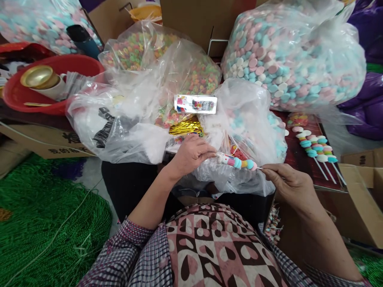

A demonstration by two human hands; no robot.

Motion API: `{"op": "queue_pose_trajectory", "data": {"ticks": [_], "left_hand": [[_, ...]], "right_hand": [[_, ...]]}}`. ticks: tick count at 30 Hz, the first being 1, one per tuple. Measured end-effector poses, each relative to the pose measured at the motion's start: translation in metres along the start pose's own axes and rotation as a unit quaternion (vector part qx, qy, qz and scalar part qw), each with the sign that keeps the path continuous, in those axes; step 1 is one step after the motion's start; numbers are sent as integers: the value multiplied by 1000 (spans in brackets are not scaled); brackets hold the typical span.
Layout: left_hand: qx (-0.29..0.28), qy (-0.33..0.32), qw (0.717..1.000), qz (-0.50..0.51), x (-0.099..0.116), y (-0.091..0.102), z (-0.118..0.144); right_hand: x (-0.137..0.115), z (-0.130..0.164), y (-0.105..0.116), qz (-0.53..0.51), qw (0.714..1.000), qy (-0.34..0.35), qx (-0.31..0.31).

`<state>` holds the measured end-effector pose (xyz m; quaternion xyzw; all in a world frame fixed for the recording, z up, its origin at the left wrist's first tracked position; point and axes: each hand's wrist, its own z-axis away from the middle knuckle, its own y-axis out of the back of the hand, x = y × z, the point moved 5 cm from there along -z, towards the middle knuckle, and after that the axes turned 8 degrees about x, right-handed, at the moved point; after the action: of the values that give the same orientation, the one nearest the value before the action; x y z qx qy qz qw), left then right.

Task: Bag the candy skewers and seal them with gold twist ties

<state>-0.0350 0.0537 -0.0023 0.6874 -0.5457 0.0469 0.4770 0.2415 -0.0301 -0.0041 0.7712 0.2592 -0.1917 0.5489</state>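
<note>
A marshmallow skewer (pixel 239 162) with pink, blue, white and orange pieces lies sideways between my hands, its left part inside a printed clear wrapper. My right hand (pixel 289 181) pinches the white stick at its right end. At the other end, my left hand (pixel 196 153) is closed on the wrapper's edge. Just beyond my left hand sits a bundle of gold twist ties (pixel 186 127). A stack of printed wrappers (pixel 196 104) rests above them on the plastic bags. Several finished skewers (pixel 317 145) lie on the dark red surface at right.
Large clear bags of marshmallows (pixel 287 59) and of colourful ring candies (pixel 149 48) crowd the back. At left a red basin (pixel 18 93) holds a gold bowl (pixel 40 77). Open cardboard boxes (pixel 363 199) stand at right, and green stringy material (pixel 60 219) covers the floor at left.
</note>
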Motion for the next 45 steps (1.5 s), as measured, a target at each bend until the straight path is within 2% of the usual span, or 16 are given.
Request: {"op": "queue_pose_trajectory", "data": {"ticks": [4,8,11,14,19,23,27,30,33,34,35,36,37,39,42,45], "left_hand": [[-56,62,996,36,4,1,1],[-173,132,973,80,4,-7,4],[-248,145,955,76,5,-12,4],[-259,127,957,39,9,-12,1],[-221,25,973,-65,27,-11,-3],[-197,-71,955,-209,38,-13,-9],[-108,-102,949,-277,55,3,-26],[-9,-117,968,-221,85,29,-33],[37,-154,985,-68,105,50,-24],[83,-152,985,-7,104,58,-20],[128,-110,985,43,95,65,-18],[156,-17,984,87,78,67,-16],[174,83,971,144,59,67,-15],[184,218,903,321,29,58,-16],[175,242,805,514,16,48,-29],[218,268,752,561,12,45,-38]], "right_hand": [[-1,0,2,-31,999,-19,19],[-12,-4,0,-58,998,1,-3],[-20,-7,-2,-71,997,6,-26],[-22,-9,-3,-74,996,-30,-28],[-27,-8,-14,-119,981,-117,-96],[-31,-3,-34,-195,941,-213,-175],[-37,-1,-62,-326,897,-270,-127],[-48,-8,-82,-422,860,-281,-62],[-63,-22,-91,-488,825,-284,-15],[-68,-27,-92,-512,813,-279,-6],[-72,-32,-92,-535,800,-273,-2],[-76,-36,-92,-556,788,-265,-1],[-80,-39,-92,-572,778,-258,-2],[-83,-41,-95,-585,771,-252,-10],[-85,-37,-104,-566,781,-263,-18],[-88,-27,-117,-543,791,-280,-30]]}}
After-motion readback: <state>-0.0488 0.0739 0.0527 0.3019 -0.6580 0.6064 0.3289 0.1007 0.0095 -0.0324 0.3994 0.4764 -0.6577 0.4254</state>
